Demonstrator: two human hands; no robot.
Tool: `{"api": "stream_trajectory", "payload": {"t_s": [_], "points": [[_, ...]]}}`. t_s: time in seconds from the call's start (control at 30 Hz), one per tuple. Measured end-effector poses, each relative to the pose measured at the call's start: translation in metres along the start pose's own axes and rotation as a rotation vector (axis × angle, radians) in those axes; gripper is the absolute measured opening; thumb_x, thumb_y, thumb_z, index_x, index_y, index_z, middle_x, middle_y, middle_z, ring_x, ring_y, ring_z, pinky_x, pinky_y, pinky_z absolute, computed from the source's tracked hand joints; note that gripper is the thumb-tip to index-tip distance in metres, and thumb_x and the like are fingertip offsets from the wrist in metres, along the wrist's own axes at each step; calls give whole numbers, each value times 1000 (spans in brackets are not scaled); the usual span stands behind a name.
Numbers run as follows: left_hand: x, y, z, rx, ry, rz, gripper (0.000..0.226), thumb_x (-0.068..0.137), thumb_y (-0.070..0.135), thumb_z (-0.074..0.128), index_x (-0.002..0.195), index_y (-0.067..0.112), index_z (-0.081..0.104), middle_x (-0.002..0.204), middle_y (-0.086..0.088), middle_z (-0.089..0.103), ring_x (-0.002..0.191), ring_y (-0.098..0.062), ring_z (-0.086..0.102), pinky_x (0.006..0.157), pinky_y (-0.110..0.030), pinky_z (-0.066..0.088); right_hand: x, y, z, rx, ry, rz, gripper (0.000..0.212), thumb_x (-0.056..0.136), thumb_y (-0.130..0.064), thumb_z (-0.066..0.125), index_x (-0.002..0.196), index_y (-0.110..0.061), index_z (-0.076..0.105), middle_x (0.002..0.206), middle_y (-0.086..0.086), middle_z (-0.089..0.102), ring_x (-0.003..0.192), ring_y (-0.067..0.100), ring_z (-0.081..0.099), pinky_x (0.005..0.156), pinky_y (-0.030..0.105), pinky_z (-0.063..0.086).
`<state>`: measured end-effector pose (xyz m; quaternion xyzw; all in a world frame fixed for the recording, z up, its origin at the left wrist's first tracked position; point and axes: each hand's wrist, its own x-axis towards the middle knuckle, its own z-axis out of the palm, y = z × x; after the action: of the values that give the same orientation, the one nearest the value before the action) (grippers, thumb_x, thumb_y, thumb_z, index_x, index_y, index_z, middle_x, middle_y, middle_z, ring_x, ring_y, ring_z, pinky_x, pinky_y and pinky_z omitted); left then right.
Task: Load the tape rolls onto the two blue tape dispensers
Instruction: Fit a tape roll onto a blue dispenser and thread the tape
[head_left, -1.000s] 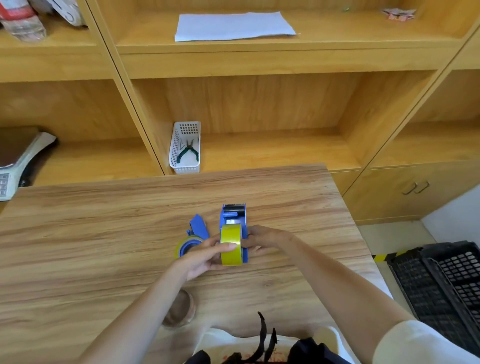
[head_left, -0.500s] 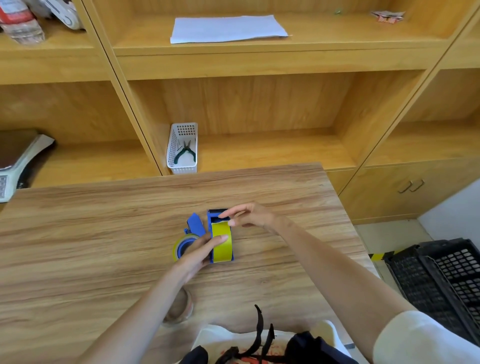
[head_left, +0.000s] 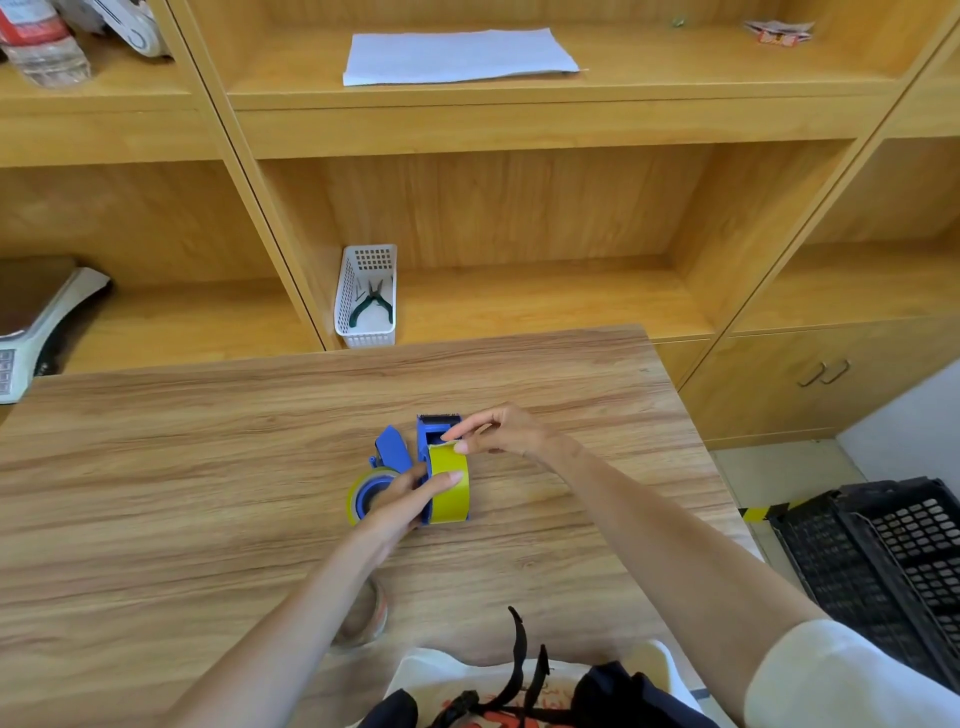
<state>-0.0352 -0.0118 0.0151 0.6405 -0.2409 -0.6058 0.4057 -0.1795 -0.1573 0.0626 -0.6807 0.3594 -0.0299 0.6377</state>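
A blue tape dispenser (head_left: 435, 431) stands on the wooden table (head_left: 208, 467) with a yellow tape roll (head_left: 451, 493) seated in it. My left hand (head_left: 410, 501) grips the roll and dispenser from the left side. My right hand (head_left: 493, 431) pinches the loose end of the yellow tape at the top of the roll, just behind the dispenser's cutter end. To the left lies a second blue dispenser (head_left: 392, 452) on its side with another yellow-edged roll (head_left: 366, 491) on it, partly hidden by my left hand.
A clear tape roll (head_left: 366, 616) lies near the table's front edge under my left forearm. Wooden shelves behind hold a white basket with pliers (head_left: 368, 296), a paper sheet (head_left: 457, 54) and a scale (head_left: 36, 322). A black crate (head_left: 883, 561) sits on the floor at right.
My right hand moved from the roll's right side up to the top of the roll and now pinches the tape end. My left hand stays on the roll.
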Motion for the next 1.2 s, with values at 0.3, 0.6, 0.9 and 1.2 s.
{"api": "stream_trajectory", "payload": {"t_s": [0.3, 0.6, 0.9, 1.2], "points": [[-4, 4, 7, -23, -4, 28, 71, 55, 58, 84, 119, 32, 65, 113, 2, 73, 107, -18, 68, 85, -32, 52, 9, 6, 6, -25, 152, 43, 13, 81, -31, 76, 80, -19, 71, 87, -1, 65, 78, 7, 53, 78, 25, 41], [-12, 10, 14, -176, -23, -21, 53, 61, 46, 84, 108, 23, 73, 104, -4, 76, 99, -19, 70, 90, -37, 53, 9, 9, 8, 136, 187, 211, 15, 78, -34, 77, 78, -23, 67, 102, -8, 64, 98, 7, 50, 82, 31, 37], [-15, 16, 16, -210, -16, -103, 56, 66, 48, 78, 116, 26, 65, 110, -4, 73, 104, -20, 68, 84, -37, 56, 12, 10, 9, 270, 149, 259, 18, 75, -28, 79, 66, -26, 63, 78, -7, 65, 88, 10, 59, 89, 30, 40], [-12, 15, 19, -142, 62, -137, 91, 50, 69, 80, 128, 28, 58, 129, -1, 62, 120, -20, 56, 102, -42, 46, 13, 18, 14, 278, 200, 302, 16, 76, -22, 79, 72, -21, 64, 80, -3, 66, 85, 11, 61, 84, 27, 51]]}}
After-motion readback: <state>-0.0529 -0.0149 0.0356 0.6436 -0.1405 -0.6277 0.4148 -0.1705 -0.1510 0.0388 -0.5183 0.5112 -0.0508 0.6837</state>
